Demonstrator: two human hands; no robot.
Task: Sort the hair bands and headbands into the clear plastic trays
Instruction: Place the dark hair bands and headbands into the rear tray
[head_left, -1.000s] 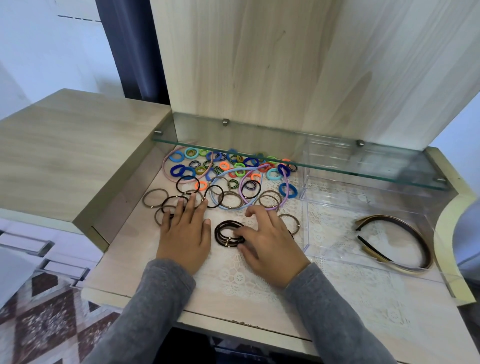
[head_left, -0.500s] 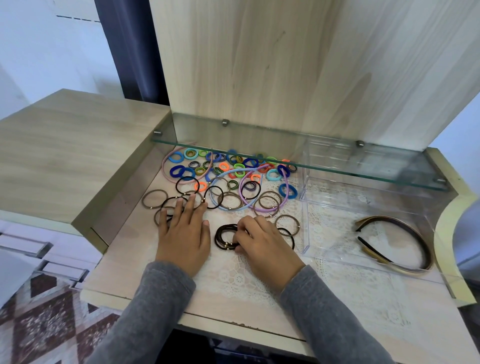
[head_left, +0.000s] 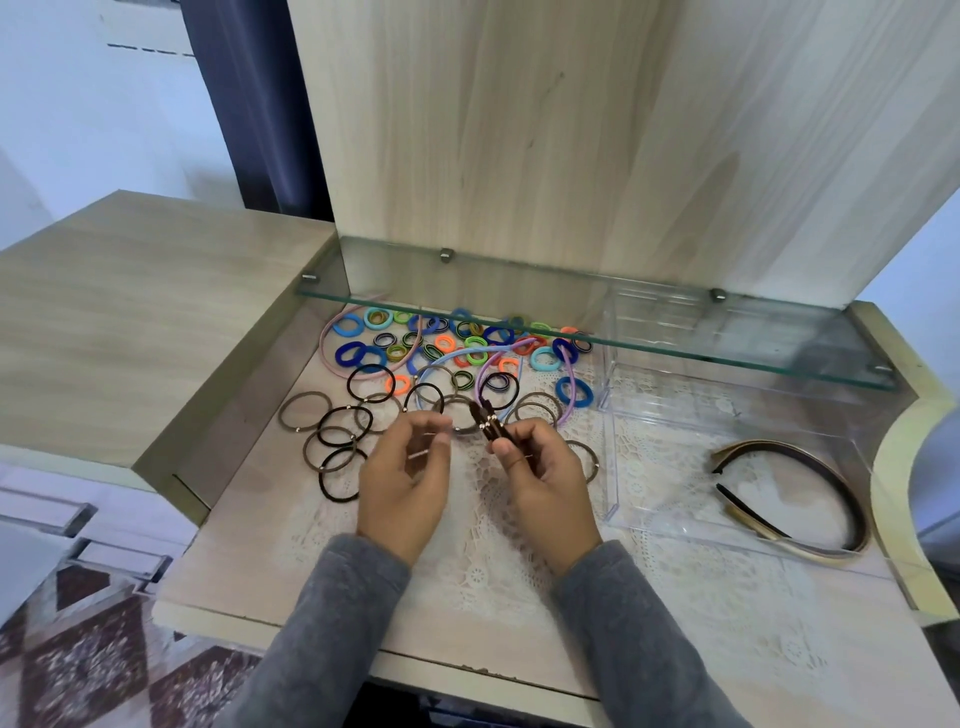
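Wooden back panel (head_left: 571, 130): upright, fills the upper centre of the frame.
Desk top (head_left: 260, 545) with white lace mat (head_left: 483, 561): lower centre.
Glass shelf (head_left: 571, 322): runs across mid-frame, above the rear of the desk.
Clear plastic tray (head_left: 613, 467): centre right, on the mat. It holds two headbands (head_left: 831, 478), one dark and one gold, lying together.
Loose hair bands (head_left: 467, 353): upper centre, many colours, partly under the shelf. Thin pink (head_left: 332, 358), pale blue (head_left: 441, 362) and lilac (head_left: 570, 379) headbands lie among them. Brown and black bands (head_left: 337, 431) are spread to the left.
Left hand (head_left: 410, 467): raised, centre, fingers loosely curled, nothing visibly held.
Right hand (head_left: 545, 478): raised just beside it, thumb and fingertips pinching a bundle of dark brown hair bands (head_left: 488, 421), lifted off the mat, outside the tray.
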